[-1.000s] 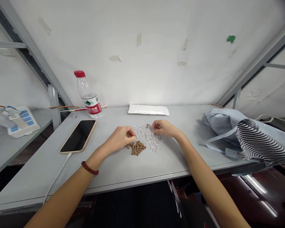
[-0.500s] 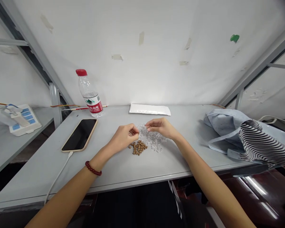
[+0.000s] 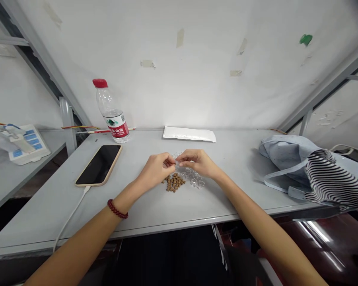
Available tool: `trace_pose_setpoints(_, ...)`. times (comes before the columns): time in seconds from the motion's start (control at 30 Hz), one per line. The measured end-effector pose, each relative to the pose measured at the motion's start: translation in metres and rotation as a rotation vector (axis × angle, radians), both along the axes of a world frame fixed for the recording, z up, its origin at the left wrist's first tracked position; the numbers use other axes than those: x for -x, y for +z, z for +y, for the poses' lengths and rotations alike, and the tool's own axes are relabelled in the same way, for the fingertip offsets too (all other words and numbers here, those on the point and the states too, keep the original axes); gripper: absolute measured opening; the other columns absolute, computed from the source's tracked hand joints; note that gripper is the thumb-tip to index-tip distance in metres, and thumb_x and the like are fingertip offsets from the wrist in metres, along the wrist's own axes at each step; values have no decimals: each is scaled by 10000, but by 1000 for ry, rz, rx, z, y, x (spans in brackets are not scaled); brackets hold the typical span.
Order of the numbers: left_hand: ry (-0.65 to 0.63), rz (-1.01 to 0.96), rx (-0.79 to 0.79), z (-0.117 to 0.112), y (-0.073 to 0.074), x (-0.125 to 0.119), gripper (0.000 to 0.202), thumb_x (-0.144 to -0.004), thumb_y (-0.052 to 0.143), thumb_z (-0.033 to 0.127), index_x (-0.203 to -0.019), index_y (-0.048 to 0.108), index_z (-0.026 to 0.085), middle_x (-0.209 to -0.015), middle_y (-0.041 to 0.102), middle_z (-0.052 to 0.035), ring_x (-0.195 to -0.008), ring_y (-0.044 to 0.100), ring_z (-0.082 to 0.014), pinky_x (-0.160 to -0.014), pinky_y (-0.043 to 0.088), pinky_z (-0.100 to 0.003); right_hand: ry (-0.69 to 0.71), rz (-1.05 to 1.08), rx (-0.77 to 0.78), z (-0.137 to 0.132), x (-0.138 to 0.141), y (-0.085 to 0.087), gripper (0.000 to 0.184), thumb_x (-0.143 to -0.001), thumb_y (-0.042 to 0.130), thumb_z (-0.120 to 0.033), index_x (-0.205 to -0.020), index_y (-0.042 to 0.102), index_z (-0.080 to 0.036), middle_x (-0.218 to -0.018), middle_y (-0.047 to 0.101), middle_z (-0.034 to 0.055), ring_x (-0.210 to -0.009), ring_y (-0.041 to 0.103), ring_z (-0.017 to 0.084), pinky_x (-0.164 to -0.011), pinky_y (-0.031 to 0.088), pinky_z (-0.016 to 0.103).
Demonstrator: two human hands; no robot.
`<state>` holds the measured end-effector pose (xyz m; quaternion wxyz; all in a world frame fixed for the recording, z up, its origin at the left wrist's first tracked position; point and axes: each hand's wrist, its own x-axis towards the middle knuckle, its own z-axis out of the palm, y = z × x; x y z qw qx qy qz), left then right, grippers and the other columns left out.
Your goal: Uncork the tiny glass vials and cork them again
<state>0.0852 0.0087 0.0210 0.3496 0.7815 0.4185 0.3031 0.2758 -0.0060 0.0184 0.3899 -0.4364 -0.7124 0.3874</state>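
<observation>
My left hand (image 3: 155, 169) and my right hand (image 3: 197, 162) meet at the fingertips, pinching the near edge of a clear plastic blister sheet (image 3: 191, 176) on the grey table (image 3: 137, 206). The sheet's many small bubbles lie partly under my right hand. A small heap of brown pellets (image 3: 173, 182) sits just below my left fingers, next to the sheet. A red bead bracelet (image 3: 117, 209) circles my left wrist.
A black phone (image 3: 99, 165) with a charging cable lies left of my hands. Behind stand a red-capped water bottle (image 3: 111, 113) and a white envelope (image 3: 189, 134). A blue and striped cloth bag (image 3: 313, 172) lies at the right.
My hands have moved together until their fingertips meet over the plastic sheet. The sheet now shows less, more of it lying under my fingers. The pellet heap has not moved.
</observation>
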Motion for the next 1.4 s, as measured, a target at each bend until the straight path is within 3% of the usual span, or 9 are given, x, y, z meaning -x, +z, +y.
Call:
trace_pose_setpoints(0.2, 57, -45, -33, -4, 1, -5, 147, -742, 576, 271, -764, 644, 142, -777, 689, -44, -644, 645, -158, -607, 501, -260, -33, -1, -11, -1, -1, 1, 111, -747, 676, -218, -843, 721, -185, -804, 633, 26, -736, 600, 152, -693, 493, 325)
trace_pose_setpoints(0.37, -12, -68, -20, -6, 5, -5, 118, -747, 591, 255, -746, 646, 150, -762, 677, -27, -680, 645, -158, -652, 517, -263, 0, 18, 26, -1, -3, 3, 76, -720, 684, -180, -781, 728, -186, -758, 611, 13, -689, 573, 135, -657, 472, 305)
trace_pose_setpoints(0.57, -145, -109, 123, -3, 5, 3, 139, -790, 591, 304, -820, 611, 169, -812, 642, -21, -666, 624, -146, -569, 475, -244, 81, 142, 107, -3, -7, 4, 85, -687, 697, -171, -759, 737, -195, -717, 603, 2, -671, 560, 127, -642, 477, 293)
trace_pose_setpoints(0.8, -120, -61, 55, 2, 9, 2, 90, -784, 572, 262, -778, 609, 180, -768, 654, -10, -701, 613, -152, -643, 476, -261, 53, 160, 88, -1, -7, 6, 90, -669, 719, -180, -758, 735, -187, -727, 645, 7, -678, 596, 133, -659, 498, 304)
trace_pose_setpoints(0.9, 16, -33, -107, 12, 18, 10, 111, -776, 557, 249, -765, 640, 178, -846, 697, -32, -818, 629, -183, -772, 480, -294, -89, 189, 16, 3, -18, 13, 110, -687, 721, -214, -792, 719, -184, -801, 702, 33, -755, 644, 167, -746, 519, 348)
trace_pose_setpoints(0.97, 180, 56, -144, 22, 21, 20, 137, -775, 544, 254, -780, 655, 174, -844, 703, -43, -769, 627, -189, -762, 483, -307, -295, 124, -54, 6, -31, 15, 133, -703, 708, -233, -824, 711, -178, -828, 713, 52, -746, 648, 175, -769, 518, 372)
trace_pose_setpoints(1.03, 246, 204, -131, 32, 19, 31, 144, -759, 543, 237, -790, 666, 169, -839, 708, -60, -737, 628, -202, -745, 485, -320, -430, -20, -55, 11, -44, 12, 150, -729, 672, -246, -852, 705, -167, -801, 706, 64, -729, 642, 185, -758, 511, 392)
trace_pose_setpoints(1.2, 124, 348, -160, 40, 1, 37, 227, -739, 567, 253, -902, 702, 171, -937, 719, -94, -830, 644, -252, -747, 491, -338, -383, -232, 22, 22, -64, -4, 85, -708, 634, -217, -733, 700, -169, -590, 636, 34, -622, 612, 193, -630, 478, 370)
trace_pose_setpoints(1.4, -2, 336, -211, 34, -10, 25, 248, -756, 564, 296, -908, 717, 174, -921, 696, -92, -818, 633, -239, -782, 485, -344, -305, -319, 7, 23, -63, -8, 98, -708, 634, -235, -669, 710, -187, -638, 665, 38, -591, 565, 165, -581, 443, 332)
